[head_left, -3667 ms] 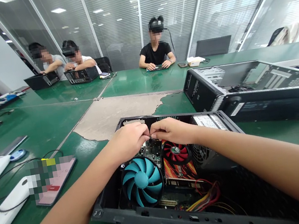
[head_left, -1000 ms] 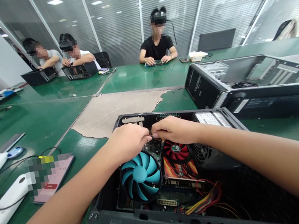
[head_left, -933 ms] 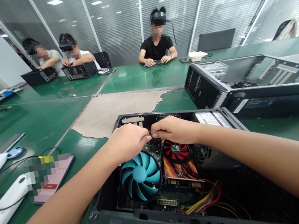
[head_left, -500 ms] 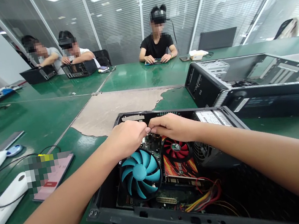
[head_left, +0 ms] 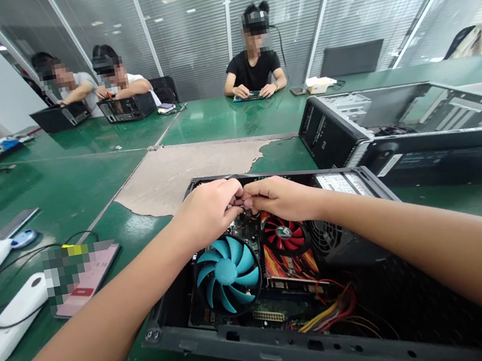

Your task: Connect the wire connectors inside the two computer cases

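Note:
An open black computer case (head_left: 204, 341) lies on its side in front of me. My left hand (head_left: 214, 210) and my right hand (head_left: 275, 199) meet over its far side, fingertips pinched together. Whatever lies between the fingers is too small or hidden to make out. Below my left hand sits a CPU cooler with a teal fan (head_left: 226, 272). Under my right hand is a graphics card with a red fan (head_left: 284, 234). A bundle of coloured power cables (head_left: 330, 314) lies loose near the case's front edge, beside a white motherboard socket (head_left: 268, 315).
A second open computer case (head_left: 403, 145) stands at the right. To the left lie a phone (head_left: 94, 278), white handheld devices (head_left: 14, 323) and a black cable. Across the green table (head_left: 207, 121), three people handle computer parts; two have black cases before them.
My left fingers have lifted and spread slightly at the pinch, while both hands stay close together over the case. The camera view has shifted a little.

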A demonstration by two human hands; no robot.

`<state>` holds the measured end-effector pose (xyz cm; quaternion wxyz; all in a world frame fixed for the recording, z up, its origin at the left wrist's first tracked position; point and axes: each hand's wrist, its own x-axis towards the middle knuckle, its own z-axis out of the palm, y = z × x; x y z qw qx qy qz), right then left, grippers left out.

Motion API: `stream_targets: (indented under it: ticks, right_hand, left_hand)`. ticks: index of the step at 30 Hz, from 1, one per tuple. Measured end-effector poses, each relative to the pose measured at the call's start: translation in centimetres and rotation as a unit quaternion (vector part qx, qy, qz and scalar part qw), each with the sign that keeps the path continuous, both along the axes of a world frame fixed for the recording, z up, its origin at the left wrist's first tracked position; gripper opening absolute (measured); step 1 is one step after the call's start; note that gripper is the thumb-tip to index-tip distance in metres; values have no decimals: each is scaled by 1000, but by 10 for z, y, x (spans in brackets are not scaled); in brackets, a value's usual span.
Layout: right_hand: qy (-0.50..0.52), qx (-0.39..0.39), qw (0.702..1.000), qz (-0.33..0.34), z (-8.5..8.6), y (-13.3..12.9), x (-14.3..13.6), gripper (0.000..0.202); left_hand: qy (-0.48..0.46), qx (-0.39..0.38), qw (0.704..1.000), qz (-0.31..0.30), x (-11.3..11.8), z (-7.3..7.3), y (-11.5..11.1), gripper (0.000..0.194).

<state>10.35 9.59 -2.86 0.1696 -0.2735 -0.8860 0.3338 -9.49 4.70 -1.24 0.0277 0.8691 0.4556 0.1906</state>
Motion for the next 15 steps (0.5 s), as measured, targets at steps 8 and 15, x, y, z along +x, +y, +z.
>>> stream_targets:
  ticks: [8,15]
  right_hand:
    - [-10,-26,999,-20,1,-3,0,14]
    - [-34,18,999,-27,-2,-5,0,14]
  left_hand:
    - [115,25,992,41,4,5,-3,18]
    - [108,2,994,21,4,2,-3,22]
